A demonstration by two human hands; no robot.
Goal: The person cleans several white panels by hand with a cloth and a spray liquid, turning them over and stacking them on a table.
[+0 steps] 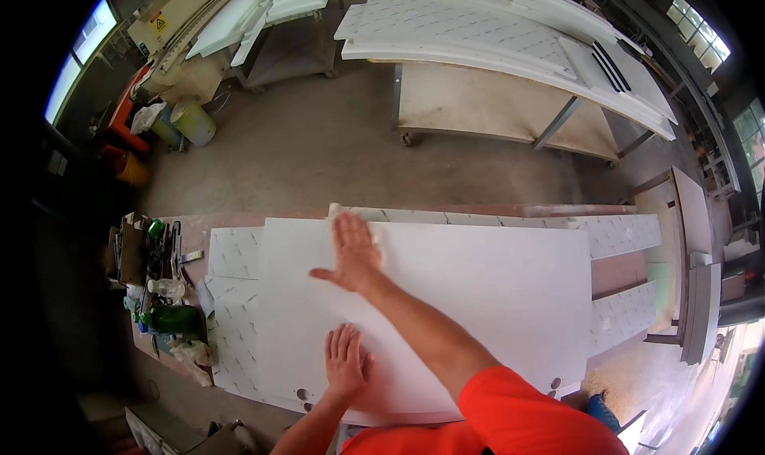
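A large plain white panel (pixel 478 296) lies flat across the workbench in front of me. My right hand (pixel 352 252) reaches far across it, flat near the far edge, with its fingers stretched out and its thumb spread. A small pale patch shows beside that palm; I cannot make out what it is. Closer to my body, my left hand (pixel 346 365) rests flat on the same panel with its fingers extended. Round holes (pixel 302 394) mark the panel's near left corner. Under the panel, marble-patterned boards (pixel 231 311) stick out on the left, right and far sides.
Tools, bottles and a green bottle (pixel 177 319) crowd the bench's left end. Beyond the aisle stands a wheeled table (pixel 494 96) stacked with white boards. Buckets (pixel 193 122) and a beige machine (pixel 179 13) are at the far left. Grey panels (pixel 701 315) lean at the right.
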